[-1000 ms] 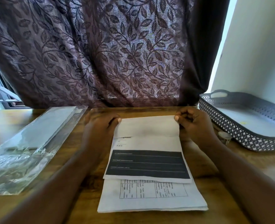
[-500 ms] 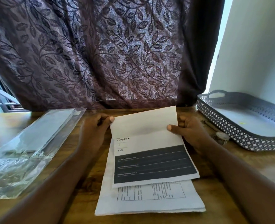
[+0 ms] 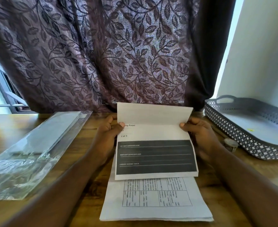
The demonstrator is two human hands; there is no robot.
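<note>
Folded sheet [image 3: 154, 141] now lifted higher, both thumbs pinching its crease

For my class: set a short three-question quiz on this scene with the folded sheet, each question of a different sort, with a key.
1. True or false: the left hand and the right hand each pinch a side edge of the folded sheet.
2. Which lies at the person's right? A) clear plastic bag B) grey tray C) stapler
3. Fill in: the sheet's page mark reads "2 of __".
Key: 1 true; 2 B; 3 "3".
</note>
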